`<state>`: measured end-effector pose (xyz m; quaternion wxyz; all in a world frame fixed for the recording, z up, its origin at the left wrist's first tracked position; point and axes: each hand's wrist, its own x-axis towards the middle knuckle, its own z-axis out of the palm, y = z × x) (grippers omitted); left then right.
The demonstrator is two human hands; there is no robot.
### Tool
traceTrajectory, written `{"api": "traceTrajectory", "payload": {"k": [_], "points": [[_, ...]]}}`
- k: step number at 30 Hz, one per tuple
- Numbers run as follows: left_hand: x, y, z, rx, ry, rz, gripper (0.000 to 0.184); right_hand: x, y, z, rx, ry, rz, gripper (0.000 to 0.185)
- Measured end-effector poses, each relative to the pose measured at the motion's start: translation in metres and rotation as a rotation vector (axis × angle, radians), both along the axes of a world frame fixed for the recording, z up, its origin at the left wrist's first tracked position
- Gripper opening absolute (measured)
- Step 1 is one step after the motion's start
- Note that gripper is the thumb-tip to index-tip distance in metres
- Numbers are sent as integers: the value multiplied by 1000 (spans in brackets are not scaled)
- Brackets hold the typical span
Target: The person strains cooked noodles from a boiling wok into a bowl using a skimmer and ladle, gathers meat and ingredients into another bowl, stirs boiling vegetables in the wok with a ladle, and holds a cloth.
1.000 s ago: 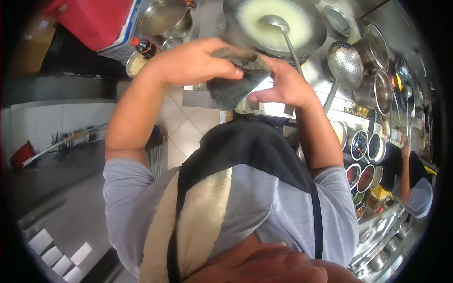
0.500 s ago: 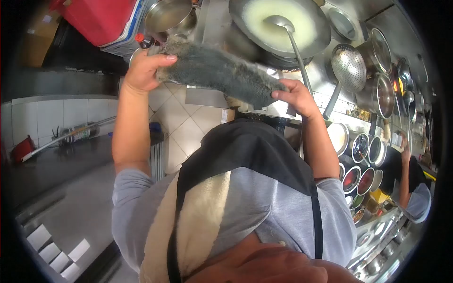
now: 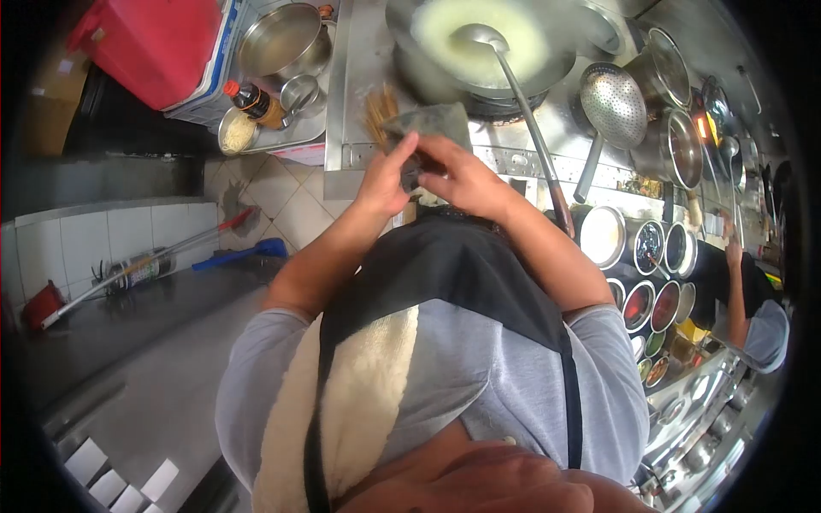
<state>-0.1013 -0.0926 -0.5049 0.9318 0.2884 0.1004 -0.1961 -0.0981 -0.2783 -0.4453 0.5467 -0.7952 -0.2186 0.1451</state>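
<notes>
A dark grey cloth (image 3: 445, 124), folded over into a small bundle, is in both hands at the front edge of the stove. My left hand (image 3: 387, 178) grips it from the left. My right hand (image 3: 464, 178) is closed on it from the right, its fingers bent toward the left thumb. The lower part of the cloth is hidden behind the hands. Just beyond stands a wok (image 3: 398, 75) of pale, steaming liquid. A ladle (image 3: 479, 36) rests in it, its long handle slanting down to the right of my right hand.
Bamboo-like bristles of a brush (image 3: 380, 111) show left of the cloth. A perforated strainer (image 3: 613, 103) and several pots lie right. Seasoning containers (image 3: 601, 238) line the right side, near another person (image 3: 744, 316). On the left are a sauce bottle (image 3: 255, 104) and a metal pot (image 3: 285, 47).
Half a second ago the cloth was stretched wide between my hands. Now my hands have come together and the cloth is folded up between them. The view has shifted slightly.
</notes>
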Motion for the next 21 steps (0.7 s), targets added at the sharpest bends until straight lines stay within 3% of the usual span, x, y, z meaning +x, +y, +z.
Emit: {"api": "traceTrajectory", "payload": {"k": [1, 2, 4, 6, 8, 10, 13, 14, 15, 16, 18, 20, 21], "points": [[0, 6, -15, 47, 69, -22, 31, -3, -2, -1, 121, 166, 112, 48], [0, 10, -22, 94, 138, -42, 33, -6, -8, -3, 119, 167, 114, 48], [-2, 5, -5, 113, 66, -14, 35, -10, -27, -8, 110, 210, -221, 55], [-4, 3, 11, 17, 278, -6, 38, -8, -43, -31, 130, 195, -481, 57], [-7, 3, 12, -112, 259, -69, 39, -10, -51, -36, 221, 281, -491, 50], [-8, -1, 12, -242, 240, -137, 40, -19, -55, -32, 609, 782, -338, 49], [-9, -9, 9, -145, 295, -173, 42, -16, -52, -28, 545, 632, -350, 39], [-9, -12, 1, 173, 204, -108, 43, -13, -53, -25, 519, 534, -372, 36], [-9, -15, -8, 488, 105, -40, 44, -7, -57, -24, 302, 413, -398, 38], [-10, -14, -25, 486, 92, -48, 44, -3, -59, -19, 304, 400, -407, 38], [-14, -9, -44, 792, -234, -61, 45, 3, -50, 2, -461, 175, -383, 43], [-15, -20, -41, 632, -146, -116, 46, 3, -38, -10, -373, 49, -361, 36], [-13, -25, -42, 394, -19, -110, 46, 3, -28, -7, -384, 113, -259, 36]]}}
